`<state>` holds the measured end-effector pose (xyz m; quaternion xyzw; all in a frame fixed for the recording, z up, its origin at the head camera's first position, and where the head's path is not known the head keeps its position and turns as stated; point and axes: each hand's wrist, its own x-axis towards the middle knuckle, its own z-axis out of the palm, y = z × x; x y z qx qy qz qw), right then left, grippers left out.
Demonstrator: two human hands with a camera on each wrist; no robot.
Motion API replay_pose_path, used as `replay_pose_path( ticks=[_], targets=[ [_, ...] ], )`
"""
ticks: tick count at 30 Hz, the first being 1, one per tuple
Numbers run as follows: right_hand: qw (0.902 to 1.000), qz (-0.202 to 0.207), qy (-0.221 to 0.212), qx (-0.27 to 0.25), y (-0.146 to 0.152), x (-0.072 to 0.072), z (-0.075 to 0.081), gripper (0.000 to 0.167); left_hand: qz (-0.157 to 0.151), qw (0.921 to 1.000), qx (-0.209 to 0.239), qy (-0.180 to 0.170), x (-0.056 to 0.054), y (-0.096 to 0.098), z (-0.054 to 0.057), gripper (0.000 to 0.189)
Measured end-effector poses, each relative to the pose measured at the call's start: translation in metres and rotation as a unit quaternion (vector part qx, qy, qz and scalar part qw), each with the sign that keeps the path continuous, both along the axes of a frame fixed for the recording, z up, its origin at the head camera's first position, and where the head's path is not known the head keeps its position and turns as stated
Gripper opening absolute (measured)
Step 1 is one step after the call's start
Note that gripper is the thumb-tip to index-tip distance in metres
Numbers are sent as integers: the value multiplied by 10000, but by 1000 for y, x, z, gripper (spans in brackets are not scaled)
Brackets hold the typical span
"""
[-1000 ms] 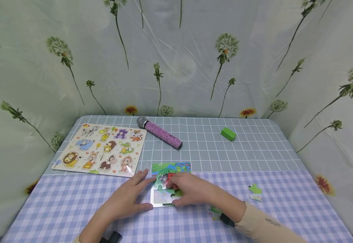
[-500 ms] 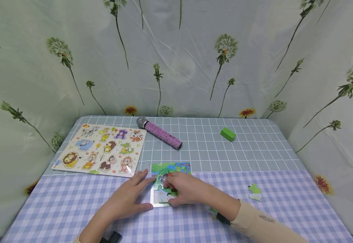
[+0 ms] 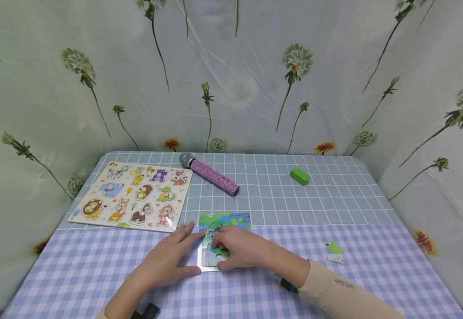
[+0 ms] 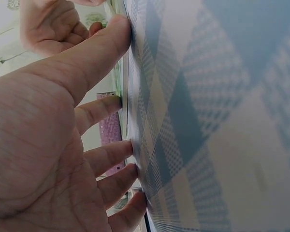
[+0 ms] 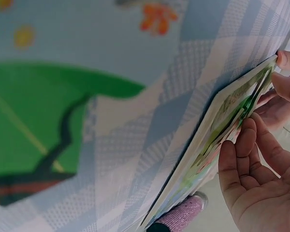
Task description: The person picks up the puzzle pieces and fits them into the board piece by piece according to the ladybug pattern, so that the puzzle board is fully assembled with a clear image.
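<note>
A small jigsaw puzzle in a pale-rimmed tray (image 3: 205,269) lies on the checked cloth, with blue and green pieces (image 3: 240,219) along its far side. My right hand (image 3: 243,246) reaches over it and pinches a green jigsaw piece (image 3: 221,254) between thumb and curled fingers, low over the tray; part of the piece is hidden. Seen from the right wrist, the fingertips (image 5: 253,124) sit right at the puzzle's surface. My left hand (image 3: 167,259) lies with fingers spread along the tray's left edge, its thumb (image 4: 117,36) down at the near corner.
A loose jigsaw piece (image 3: 335,253) lies to the right; another (image 5: 38,111) is close under my right wrist. An animal puzzle board (image 3: 132,195) stands back left, beside a glittery pink microphone (image 3: 215,177). A green block (image 3: 299,176) sits back right.
My right hand has slid a little left across the puzzle, and the pinched jigsaw piece has moved left with it. My left hand has stayed in place.
</note>
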<state>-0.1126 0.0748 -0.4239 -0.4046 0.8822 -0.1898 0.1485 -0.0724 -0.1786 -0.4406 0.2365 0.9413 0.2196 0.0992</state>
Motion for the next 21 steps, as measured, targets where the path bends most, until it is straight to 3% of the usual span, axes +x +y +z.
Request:
replay_pose_path(
  ticks=[21],
  targets=[
    [10000,31,69,37,-6,-3,-3,36,-67,10000,23,-47,0,1,3,88]
  ],
)
